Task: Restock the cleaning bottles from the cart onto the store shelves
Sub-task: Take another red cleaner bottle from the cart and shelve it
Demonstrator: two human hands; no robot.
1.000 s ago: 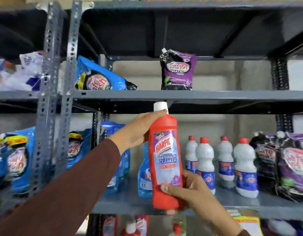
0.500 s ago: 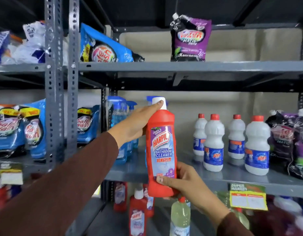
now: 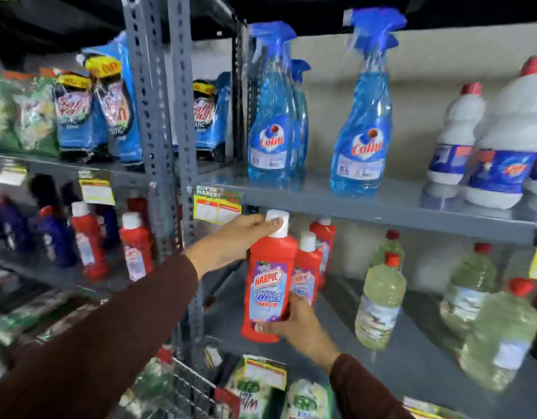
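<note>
The left hand [image 3: 240,237] is clasped over the shoulder of the red Harpic bottle [image 3: 268,285], thumb pressed on its white cap [image 3: 277,222], while the right hand [image 3: 294,323] cups the bottle's lower body from the right, fingers wrapped around near the base. The bottle stands upright at the centre of the frame, at the front edge of the lower shelf [image 3: 412,352]; whether its base already rests on the shelf I cannot tell. Just behind it, two more red bottles [image 3: 309,267] of the same kind stand in a row running back. To place it well, it seems best to keep it vertical, set it in line in front of those two with the label facing out, and keep the cap clear of the underside of the shelf above [image 3: 366,207], which sits close overhead. To the right the pale green bottles [image 3: 379,300] stand apart, so there is side room. Let go with the lower hand only once the base sits flat.
</note>
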